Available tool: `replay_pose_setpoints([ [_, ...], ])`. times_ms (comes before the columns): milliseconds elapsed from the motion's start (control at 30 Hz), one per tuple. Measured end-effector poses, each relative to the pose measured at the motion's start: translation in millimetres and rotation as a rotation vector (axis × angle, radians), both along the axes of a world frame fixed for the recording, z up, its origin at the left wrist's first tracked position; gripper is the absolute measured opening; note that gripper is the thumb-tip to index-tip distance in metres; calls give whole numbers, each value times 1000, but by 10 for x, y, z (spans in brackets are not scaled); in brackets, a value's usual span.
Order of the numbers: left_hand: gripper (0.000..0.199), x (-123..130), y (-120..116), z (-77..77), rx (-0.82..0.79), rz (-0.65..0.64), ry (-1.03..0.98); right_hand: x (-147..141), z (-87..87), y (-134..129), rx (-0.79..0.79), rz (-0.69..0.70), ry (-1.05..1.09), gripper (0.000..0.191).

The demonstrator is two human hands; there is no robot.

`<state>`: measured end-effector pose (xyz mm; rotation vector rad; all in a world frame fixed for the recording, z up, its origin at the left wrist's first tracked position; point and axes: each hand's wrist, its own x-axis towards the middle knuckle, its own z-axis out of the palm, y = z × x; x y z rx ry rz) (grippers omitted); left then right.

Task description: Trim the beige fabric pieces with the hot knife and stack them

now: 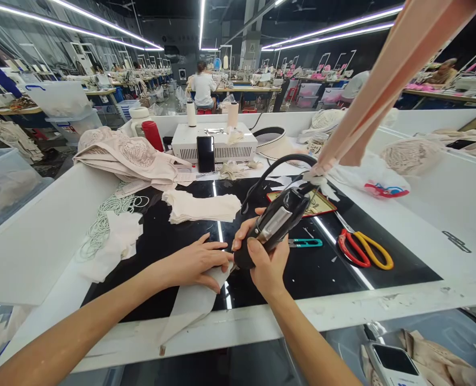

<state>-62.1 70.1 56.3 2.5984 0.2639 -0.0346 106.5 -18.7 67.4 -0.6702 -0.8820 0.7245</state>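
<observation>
My right hand is wrapped round a black corded electric hand tool, its head pointing down and left. The tool's tip is mostly hidden at the edge of a pale cloth piece. My left hand lies flat on that cloth with its fingers stretched out, close to the tool's head. The cloth hangs towards the table's front edge. Behind my left hand lies a stack of cream cloth pieces. Teal thread snips rest just right of the tool.
Red-and-yellow-handled scissors and a small tray lie right. Peach fabric strips hang above the tool. Bras, pale green cord and cloth scraps lie left. A white box and phone stand behind.
</observation>
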Motion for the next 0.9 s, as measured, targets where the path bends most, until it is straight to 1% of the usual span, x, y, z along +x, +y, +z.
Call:
replay_pose_setpoints([
  [167, 24, 3, 17, -4, 20, -8, 6, -15, 9, -1, -1, -13, -8, 52],
  [367, 23, 14, 23, -3, -3, -9, 6, -34, 28, -21, -23, -25, -19, 51],
  [500, 25, 2, 34, -17, -16, -5, 7, -64, 14, -59, -20, 20, 19, 45],
  [600, 30, -9, 47, -53, -31, -10, -14, -95, -18, -84, 0, 42, 21, 40],
  [700, 36, -12, 61, -82, -40, -8, -3, -115, -32, -94, -6, 27, 0, 38],
  [800, 39, -9, 75, -86, -43, -18, 15, -127, -18, -99, -18, 19, -6, 40],
  [900, 45, -7, 84, -82, -46, -30, -9, -149, -3, -113, -1, 26, 0, 45],
])
